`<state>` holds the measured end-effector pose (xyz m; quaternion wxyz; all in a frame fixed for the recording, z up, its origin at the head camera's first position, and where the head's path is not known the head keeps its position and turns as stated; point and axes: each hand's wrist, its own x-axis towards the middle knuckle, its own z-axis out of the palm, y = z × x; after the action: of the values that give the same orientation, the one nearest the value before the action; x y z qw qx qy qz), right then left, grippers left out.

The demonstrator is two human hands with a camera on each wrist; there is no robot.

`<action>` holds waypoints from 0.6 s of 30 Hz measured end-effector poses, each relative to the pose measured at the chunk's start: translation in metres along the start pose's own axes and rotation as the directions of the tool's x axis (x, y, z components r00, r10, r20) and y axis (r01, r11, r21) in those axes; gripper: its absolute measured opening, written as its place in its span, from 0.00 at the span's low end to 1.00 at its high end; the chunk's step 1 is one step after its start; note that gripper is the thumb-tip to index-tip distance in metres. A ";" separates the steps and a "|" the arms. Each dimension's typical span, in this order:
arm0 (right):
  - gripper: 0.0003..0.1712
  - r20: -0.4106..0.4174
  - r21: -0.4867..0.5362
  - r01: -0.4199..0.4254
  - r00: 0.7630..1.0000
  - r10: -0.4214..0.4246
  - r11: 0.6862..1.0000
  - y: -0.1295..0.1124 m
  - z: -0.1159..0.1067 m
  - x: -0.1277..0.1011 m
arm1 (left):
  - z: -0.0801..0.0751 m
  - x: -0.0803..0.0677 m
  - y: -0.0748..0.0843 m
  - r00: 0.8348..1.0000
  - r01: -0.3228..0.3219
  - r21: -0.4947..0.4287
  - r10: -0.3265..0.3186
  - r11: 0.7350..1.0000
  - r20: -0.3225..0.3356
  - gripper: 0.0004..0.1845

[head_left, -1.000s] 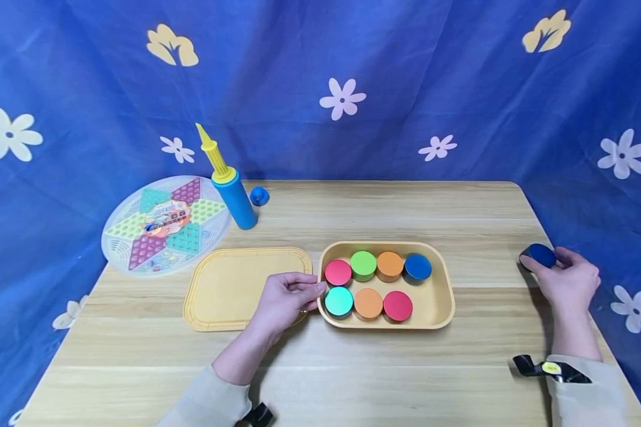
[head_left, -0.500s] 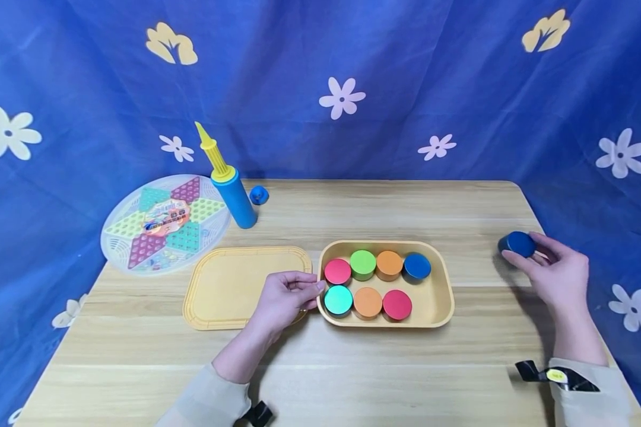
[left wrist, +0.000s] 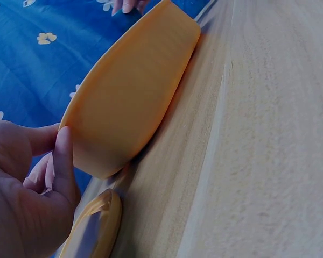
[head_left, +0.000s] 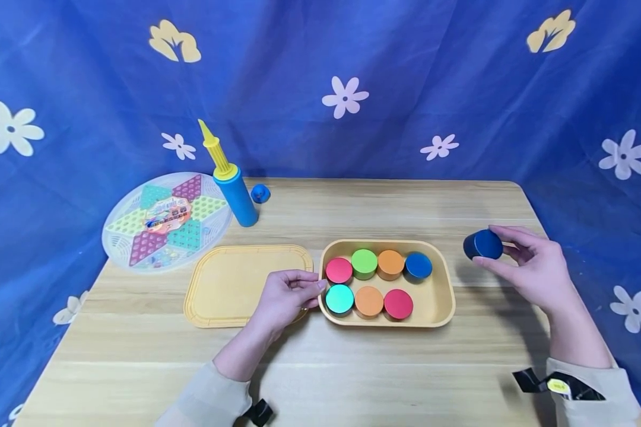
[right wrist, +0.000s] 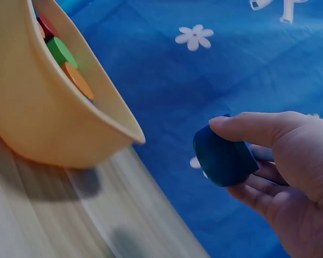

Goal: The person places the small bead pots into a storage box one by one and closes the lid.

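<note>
Moved leftward since a second ago: right hand (head_left: 534, 270) with dark blue cylinder (head_left: 483, 244), then out by the table's right edge, now lifted clear of the wood and just beside the right end of the yellow tray (head_left: 442, 279). Held between thumb on top and fingers beneath, cylinder tipped on its side, flat face turned toward the tray; same grip plain in the right wrist view, right hand (right wrist: 290, 177) curled round dark blue cylinder (right wrist: 223, 156), yellow tray (right wrist: 37, 118) below and to the left. Unchanged over the same second: left hand (head_left: 285, 296), fingers curled, fingertips against the tray's left end beside the teal cylinder (head_left: 339, 298); from the left wrist view, left hand (left wrist: 27, 193) with thumb laid on the outer wall of the yellow tray (left wrist: 129, 97), gripping it lightly.

Nearest, bare wooden table (head_left: 352, 379). Next, tray holding seven cylinders: front row teal, orange, red; back row red, green, orange, blue. One gap at the front right corner. Left of the tray, touching or nearly so, flat yellow lid (head_left: 240, 284). Farther back left, round checkers board (head_left: 165, 222), then upright blue pump (head_left: 235, 190) with yellow nozzle, small blue piece (head_left: 260, 193) just beside it. Behind all, blue flowered cloth (head_left: 406, 89).
</note>
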<state>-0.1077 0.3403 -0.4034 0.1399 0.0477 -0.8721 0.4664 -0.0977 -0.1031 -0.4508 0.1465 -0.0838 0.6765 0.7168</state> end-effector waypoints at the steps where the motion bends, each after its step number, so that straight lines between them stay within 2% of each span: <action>1: 0.36 0.012 0.009 0.019 1.000 -0.019 1.000 -0.002 0.002 0.000 | 0.000 0.000 0.001 1.000 0.000 -0.003 0.000 1.000 0.000 0.12; 9: 0.36 0.119 0.137 0.126 0.983 -0.142 0.983 -0.016 0.016 0.003 | 0.002 -0.002 0.003 1.000 0.000 0.003 0.000 1.000 -0.007 0.13; 14: 0.35 0.232 0.181 0.165 0.951 -0.205 0.970 -0.024 0.025 0.004 | 0.003 -0.002 0.002 1.000 0.005 0.008 -0.005 1.000 -0.008 0.13; 18: 0.33 0.339 0.176 0.156 0.917 -0.208 0.972 -0.026 0.032 0.003 | 0.003 -0.002 0.002 1.000 0.005 0.008 -0.005 1.000 -0.011 0.12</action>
<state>-0.1115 0.2988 -0.3984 0.0192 0.2223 -0.8385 0.4972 -0.0966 -0.1006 -0.4477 0.1449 -0.0889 0.6798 0.7134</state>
